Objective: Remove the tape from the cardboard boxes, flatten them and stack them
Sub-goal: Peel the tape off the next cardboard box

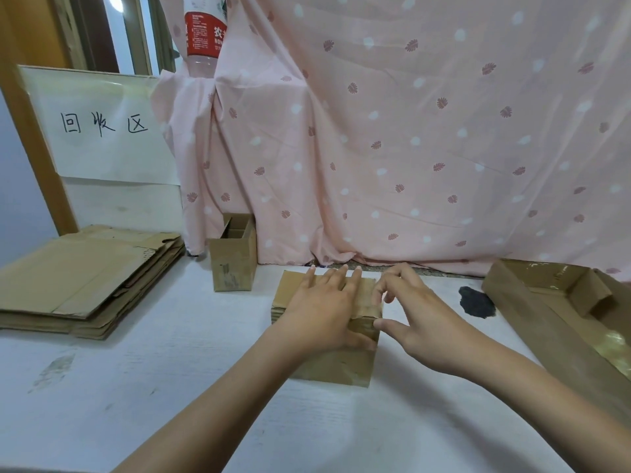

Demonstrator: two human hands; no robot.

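Nearest the camera, two bare forearms reach forward over the white worktop to a small cardboard box lying just right of centre. Its long axis runs away from the viewer, near end toward the person, far end toward the curtain. The left hand lies flat on the box's top, fingers straight and spread, pressing it down. The right hand comes in from the right side with fingers curled; its fingertips and thumb seem to pinch the glossy tape that crosses the top edge of the box, though the exact contact is hard to make out behind the knuckles.

To the right, near the worktop's edge, lies a larger open box with flaps up and shiny tape on its near side; a dark blotch on the worktop sits between it and the hands. To the left, well apart, rests a stack of flattened cardboard. Beyond the hands stands a narrow upright box, open at the top with a divider inside. Behind everything hangs a pink patterned curtain, draped over a bottle with a red label; left of it leans a white sign with handwritten characters.
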